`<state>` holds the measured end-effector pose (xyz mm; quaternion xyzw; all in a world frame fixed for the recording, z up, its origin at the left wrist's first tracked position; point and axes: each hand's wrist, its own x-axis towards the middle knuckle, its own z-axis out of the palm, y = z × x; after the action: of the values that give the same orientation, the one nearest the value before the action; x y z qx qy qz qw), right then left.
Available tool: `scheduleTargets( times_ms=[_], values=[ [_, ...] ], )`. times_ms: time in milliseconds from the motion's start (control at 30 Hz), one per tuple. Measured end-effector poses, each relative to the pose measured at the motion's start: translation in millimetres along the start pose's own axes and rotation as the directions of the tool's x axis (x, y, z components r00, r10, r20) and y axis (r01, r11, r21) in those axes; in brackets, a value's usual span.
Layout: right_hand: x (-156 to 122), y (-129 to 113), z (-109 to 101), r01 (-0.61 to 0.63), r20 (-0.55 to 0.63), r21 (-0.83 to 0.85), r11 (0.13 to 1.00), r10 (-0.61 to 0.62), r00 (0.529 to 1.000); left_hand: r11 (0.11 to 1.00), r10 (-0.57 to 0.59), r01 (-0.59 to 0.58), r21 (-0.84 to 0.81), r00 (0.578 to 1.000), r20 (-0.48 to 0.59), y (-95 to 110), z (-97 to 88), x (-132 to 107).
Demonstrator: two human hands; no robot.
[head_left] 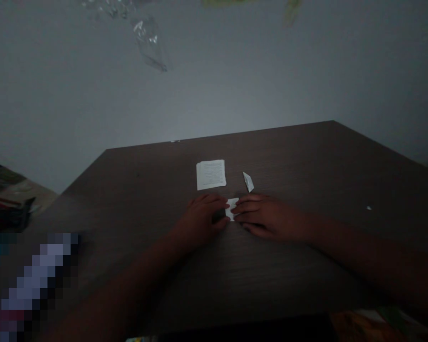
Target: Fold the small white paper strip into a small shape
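Note:
A small piece of white paper point(231, 209) lies on the dark wooden table between my hands, partly covered by fingers. My left hand point(205, 216) is curved at its left edge, thumb and fingertips holding it with a dark gap under the palm. From the right, my right hand point(266, 216) rests with its fingers stretched out and slightly spread over the paper's right part. Just beyond is a stack of printed paper squares point(211, 174). Right of that stack lies a small folded paper piece point(248, 182), slanted with pointed ends.
The table point(288, 156) meets a pale wall point(235, 85) at its far edge. A tiny white scrap point(369, 207) lies to the right. Clear plastic point(150, 45) hangs on the wall. A pixelated object point(39, 275) is at lower left, with red items point(5, 211) behind it.

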<state>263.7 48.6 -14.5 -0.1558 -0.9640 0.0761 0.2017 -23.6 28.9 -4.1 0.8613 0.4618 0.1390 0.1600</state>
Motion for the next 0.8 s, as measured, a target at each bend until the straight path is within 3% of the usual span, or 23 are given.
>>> scheduleTargets(
  times_ms=[400, 800],
  values=[
    [0, 6, -11, -0.084, 0.074, 0.019, 0.996, 0.083, 0.994, 0.998, -0.064, 0.062, 0.031, 0.996, 0.057, 7, -5.2, 4],
    [7, 11, 7, -0.192, -0.056, 0.052, 0.980, 0.195, 0.979, 0.992, -0.083, 0.076, 0.096, 0.994, 0.071, 19, -6.6, 5]
  ],
)
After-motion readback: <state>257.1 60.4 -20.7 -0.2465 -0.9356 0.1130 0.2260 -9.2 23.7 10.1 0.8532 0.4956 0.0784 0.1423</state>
